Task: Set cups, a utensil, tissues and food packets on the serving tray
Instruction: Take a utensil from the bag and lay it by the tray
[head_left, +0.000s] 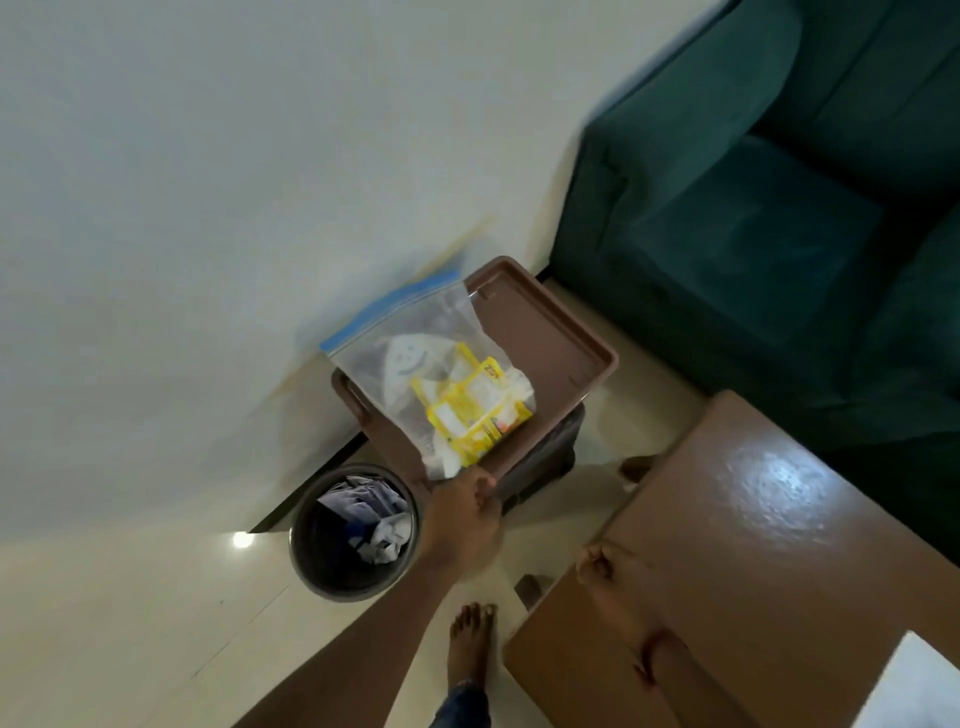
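One brown serving tray (545, 332) was in view: rectangular, with a raised rim, rounded corners and a handle slot in its far-left end. It sat on a dark stand just beside the wall, directly ahead of the left hand (464, 514).

One clear zip bag (415, 358) with a blue seal strip lay on the tray, beginning just beyond the grip and extending away from it toward the wall. Its sealed end overhung the tray's far-left edge. Inside the bag were yellow food packets (475, 410); their count could not be determined. White items, one bearing a drawn smiling face, lay beyond the packets. Whether these were cups or tissues could not be told.

The left grip was closed on the near rim of the tray, with the thumb on top at the corner where the bag's lower end lay. Whether the fingers also touched the bag could not be told.

The right hand (602, 564) rested on the near corner of one glossy brown tabletop (769, 545), to the right of the left grip and well apart from the tray. Its fingers were curled. It was blurred, and whether its grip held anything could not be told.

One dark round bin (306, 571) holding crumpled paper stood on the floor just left of the left grip. One bare foot (470, 647) was on the floor, nearer the person than both hands. One green sofa (753, 208) stood beyond the tabletop.
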